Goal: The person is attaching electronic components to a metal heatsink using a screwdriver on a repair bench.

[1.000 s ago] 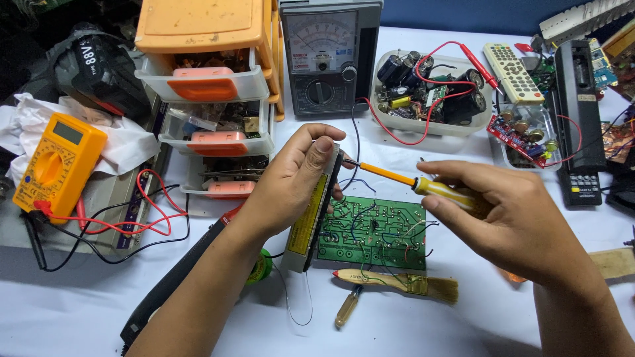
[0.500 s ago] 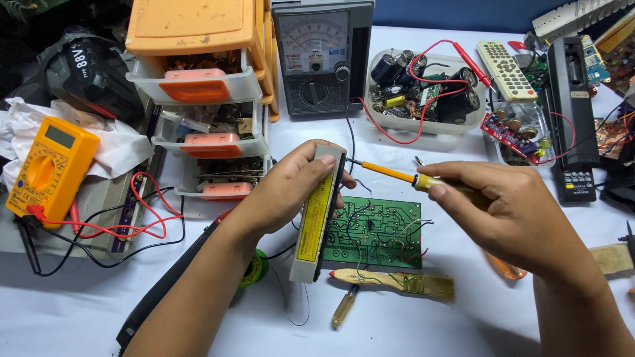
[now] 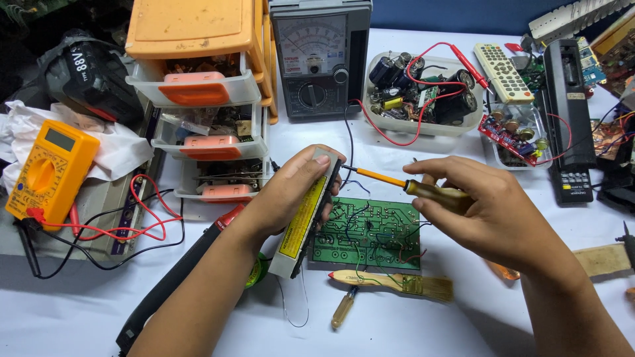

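- Head view, change from the earlier frames: the left hand [image 3: 291, 195] and the long module it holds sit slightly further left and lower, and the screwdriver shaft lies flatter; the other things on the counter keep their places.
- Head view, left hand: fingers are wrapped shut around a long upright module with a yellow label [image 3: 305, 221], thumb on the near face, fingertips over the top edge.
- Head view, right hand [image 3: 486, 211]: closed on the amber handle of a screwdriver [image 3: 403, 185]; its orange shaft points left, and the tip meets the upper end of the module.
- Head view, circuit board: a green circuit board [image 3: 370, 231] lies flat on the white counter [image 3: 476, 317], just right of the module and under the screwdriver; thin wires run across it.
- Head view, near edge: a wooden-handled brush [image 3: 397, 282] lies just in front of the board; a small amber screwdriver [image 3: 345, 309] lies below it.
- Head view, left side: a yellow digital multimeter [image 3: 46, 168] with red and black leads rests beside an orange drawer cabinet [image 3: 198, 73], whose drawers stand partly open.
- Head view, far side: a grey analogue meter [image 3: 321, 56] stands upright; a clear tub of components [image 3: 423, 92] sits to its right, then a white remote control [image 3: 503, 73] and a long black device [image 3: 569, 112].
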